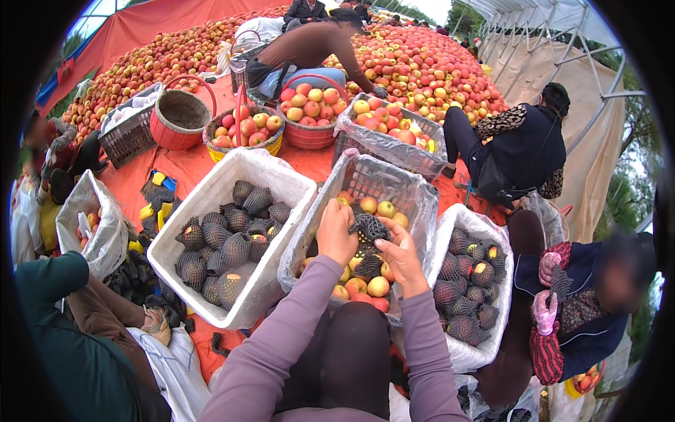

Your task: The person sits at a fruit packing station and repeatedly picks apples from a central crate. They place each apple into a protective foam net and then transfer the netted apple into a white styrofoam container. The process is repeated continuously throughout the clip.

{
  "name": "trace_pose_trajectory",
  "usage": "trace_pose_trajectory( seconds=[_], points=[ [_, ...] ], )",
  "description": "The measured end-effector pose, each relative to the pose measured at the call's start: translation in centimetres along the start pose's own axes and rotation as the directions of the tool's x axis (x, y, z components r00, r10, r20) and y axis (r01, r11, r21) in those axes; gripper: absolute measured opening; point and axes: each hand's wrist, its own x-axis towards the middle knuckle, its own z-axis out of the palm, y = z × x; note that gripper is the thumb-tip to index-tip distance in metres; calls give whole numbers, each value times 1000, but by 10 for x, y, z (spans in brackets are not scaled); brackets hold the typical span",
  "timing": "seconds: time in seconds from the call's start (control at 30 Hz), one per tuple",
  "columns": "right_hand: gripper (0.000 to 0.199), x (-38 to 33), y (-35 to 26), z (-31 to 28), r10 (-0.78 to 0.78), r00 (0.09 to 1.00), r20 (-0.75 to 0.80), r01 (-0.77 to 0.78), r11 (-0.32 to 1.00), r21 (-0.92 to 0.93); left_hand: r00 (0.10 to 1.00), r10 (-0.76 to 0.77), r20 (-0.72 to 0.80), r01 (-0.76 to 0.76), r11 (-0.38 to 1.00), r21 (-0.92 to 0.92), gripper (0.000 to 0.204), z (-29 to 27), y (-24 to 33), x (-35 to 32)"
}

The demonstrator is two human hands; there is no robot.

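A black foam net sleeve (369, 226) is stretched between my two hands above a plastic-lined crate (422, 204). My left hand (337, 232) is closed on the sleeve's left end, back of the hand upward. On the other side, the thumb and fingertips of my right hand (401, 254) pinch its right edge. Whether a fruit sits inside the sleeve I cannot tell. Below, the crate holds bare red-and-yellow apples (357, 287) and some loose black nets (367, 266).
Left of the lined crate stands a white crate (169, 264) of netted apples; another white crate (492, 320) is on the right. Apple baskets (309, 133) stand beyond, before a large apple heap (429, 63). Co-workers sit close on both sides; one's gloved hands (545, 309) hold a net.
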Motion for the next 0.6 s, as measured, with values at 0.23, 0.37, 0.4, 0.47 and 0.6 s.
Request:
trace_pose_trajectory(
  seconds=[0.23,0.37,0.4,0.47,0.6],
  points=[
    [25,9,-6,5,-215,962,-167,191,970,-152,997,-50,64,67,952,-299,24,-3,6,1],
    [26,18,12,-3,-461,871,-169,261,727,-635,982,-12,189,76,938,-337,22,1,8,-4],
    [25,20,13,0,-540,834,-115,274,585,-763,980,6,197,57,948,-313,22,1,9,-4],
    [25,19,12,5,-582,812,-39,327,511,-795,991,-20,134,54,965,-256,27,-3,6,0],
    [21,11,1,10,-552,826,-110,333,637,-695,992,12,-125,1,994,109,27,-16,14,10]
  ],
)
